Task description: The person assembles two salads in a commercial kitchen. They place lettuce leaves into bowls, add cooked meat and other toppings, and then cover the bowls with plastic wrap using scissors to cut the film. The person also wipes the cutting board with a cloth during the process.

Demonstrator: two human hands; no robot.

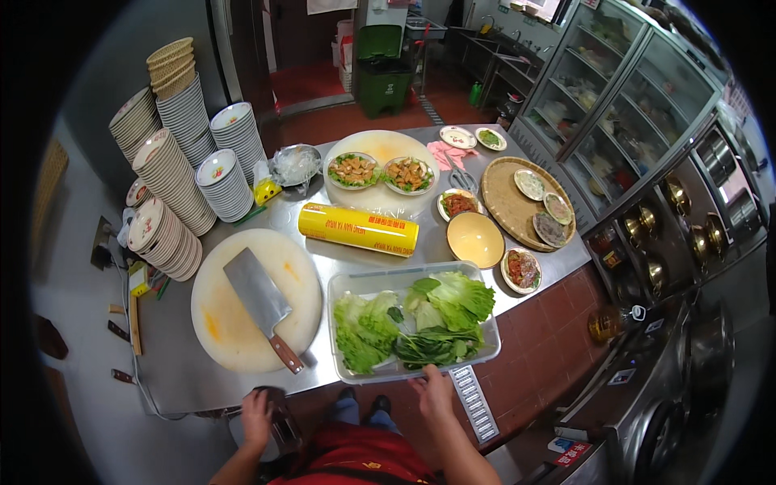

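Note:
A clear plastic tub (334,279) stands at the table's front edge, holding lettuce (364,331) and a bunch of dark leafy greens (436,347). My right hand (434,394) is closed on the tub's front rim. My left hand (257,416) is low, just off the table edge, its fingers curled at a dark metal box-like thing (283,428); what they grip is unclear. Left of the tub, a cleaver (257,291) lies on a round white cutting board (218,267), its wooden handle pointing toward me.
Behind lie a yellow cling film box (358,230) and a second round board (388,144) bearing two filled dishes. A yellow bowl (475,240), small plates of food and a wicker tray (497,190) stand right. Tall bowl stacks (174,182) fill the left.

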